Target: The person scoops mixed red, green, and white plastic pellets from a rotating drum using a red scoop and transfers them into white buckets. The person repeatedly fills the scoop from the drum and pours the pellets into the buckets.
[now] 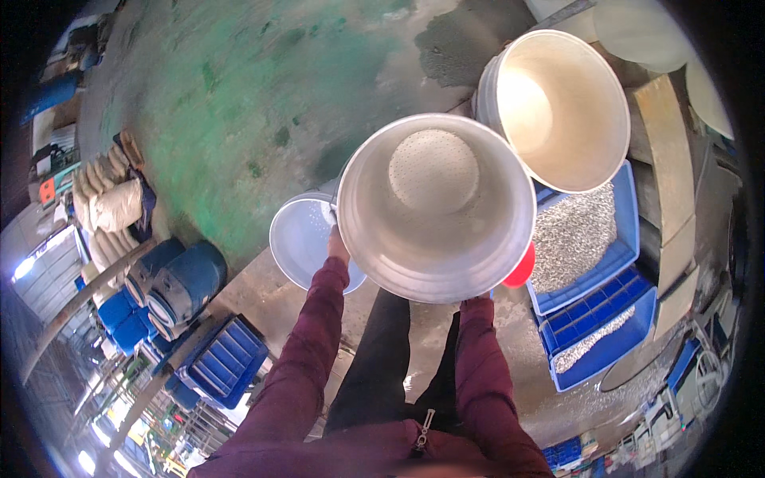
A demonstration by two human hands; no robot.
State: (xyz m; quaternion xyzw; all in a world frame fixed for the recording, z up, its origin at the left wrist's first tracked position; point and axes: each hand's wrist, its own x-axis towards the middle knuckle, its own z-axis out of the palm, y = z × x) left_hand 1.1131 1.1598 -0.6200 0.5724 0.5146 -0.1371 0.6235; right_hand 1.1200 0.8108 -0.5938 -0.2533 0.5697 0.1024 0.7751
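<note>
L hand (339,244) grips L side of white bucket (436,231), held up in front, R hand (484,295) mostly hidden so can't tell its grip; prob. handling step, next move needs even two-sided support

- Floor (239,103) fairly bright, with pale sheen in places
- Strong glow inside the rear tub (524,111)
- Bucket (438,247) interior softly shaded, greyer
- Lamps (86,462) glare white at lower left
- Straight edges bend toward a black rim
- Jacket (335,456) blurred along the bottom edge
</note>
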